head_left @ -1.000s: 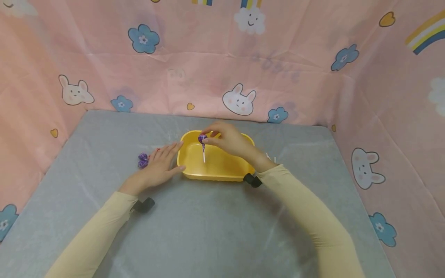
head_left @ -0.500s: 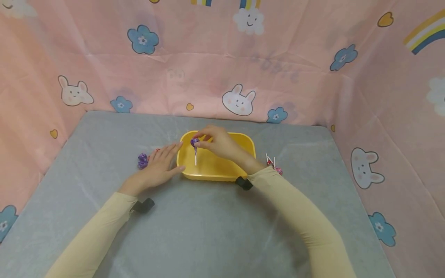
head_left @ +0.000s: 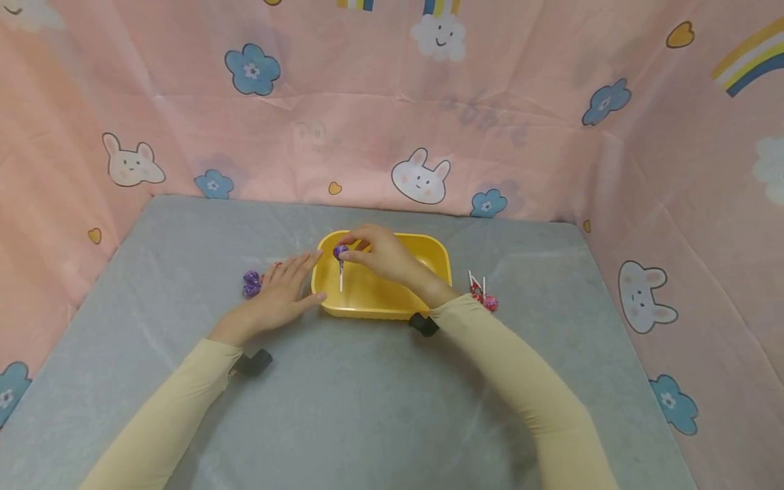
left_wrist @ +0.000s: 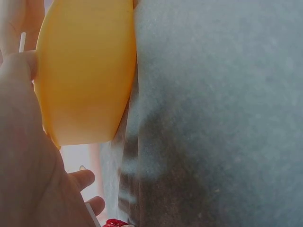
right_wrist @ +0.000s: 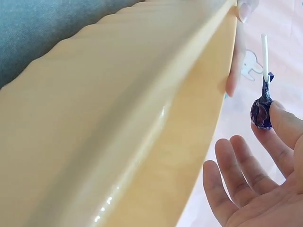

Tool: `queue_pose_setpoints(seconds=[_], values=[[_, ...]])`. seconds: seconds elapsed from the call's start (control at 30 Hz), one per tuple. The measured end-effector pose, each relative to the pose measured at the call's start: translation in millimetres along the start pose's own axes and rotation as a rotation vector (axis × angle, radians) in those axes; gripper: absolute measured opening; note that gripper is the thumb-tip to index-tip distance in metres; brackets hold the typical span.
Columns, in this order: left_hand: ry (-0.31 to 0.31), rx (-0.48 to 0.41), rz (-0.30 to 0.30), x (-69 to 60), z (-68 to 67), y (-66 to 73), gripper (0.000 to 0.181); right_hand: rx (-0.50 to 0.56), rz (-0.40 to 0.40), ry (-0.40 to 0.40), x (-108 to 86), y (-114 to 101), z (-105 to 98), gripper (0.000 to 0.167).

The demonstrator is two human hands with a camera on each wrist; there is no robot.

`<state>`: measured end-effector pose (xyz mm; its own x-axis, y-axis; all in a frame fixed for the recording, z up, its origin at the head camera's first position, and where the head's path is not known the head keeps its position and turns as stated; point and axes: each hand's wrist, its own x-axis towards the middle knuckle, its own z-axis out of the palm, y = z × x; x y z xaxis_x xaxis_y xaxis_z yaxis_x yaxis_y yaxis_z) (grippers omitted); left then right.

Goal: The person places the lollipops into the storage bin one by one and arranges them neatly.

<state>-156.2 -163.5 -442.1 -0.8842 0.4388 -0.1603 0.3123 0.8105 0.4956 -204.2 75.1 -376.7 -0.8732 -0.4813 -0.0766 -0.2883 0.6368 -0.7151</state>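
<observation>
My right hand (head_left: pixel 387 258) pinches a purple-wrapped lollipop (head_left: pixel 340 252) by its round head, above the left part of a yellow tub (head_left: pixel 367 312). The white stick hangs down in the head view. Thumb and index finger hold the wrapped candy (right_wrist: pixel 261 113) in the right wrist view, with the other fingers spread loosely. My left hand (head_left: pixel 275 294) rests at the tub's left rim, fingers extended. From the left wrist, the outer wall of the tub (left_wrist: pixel 90 71) shows beside the thumb. The tub's inside is partly hidden behind my right hand.
Purple-wrapped lollipops (head_left: pixel 251 284) lie left of the tub, with red-wrapped candy partly covered by my left hand. On the right are red and pink lollipops (head_left: pixel 491 302) with white sticks. A printed pink curtain (head_left: pixel 361 122) bounds the grey tabletop (head_left: pixel 367 401).
My right hand has shifted left and slightly nearer with the lollipop, nearly stopping in the last half second. The lollipops at the right have come into sight. My left hand stays put.
</observation>
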Motion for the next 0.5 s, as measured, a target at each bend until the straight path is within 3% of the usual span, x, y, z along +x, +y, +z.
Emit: queue_pose_setpoints(seconds=[0.5], values=[[-0.003, -0.006, 0.000, -0.2, 0.3, -0.2, 0.084, 0.000, -0.012, 0.009, 2.8, 6.8, 8.7, 0.028]])
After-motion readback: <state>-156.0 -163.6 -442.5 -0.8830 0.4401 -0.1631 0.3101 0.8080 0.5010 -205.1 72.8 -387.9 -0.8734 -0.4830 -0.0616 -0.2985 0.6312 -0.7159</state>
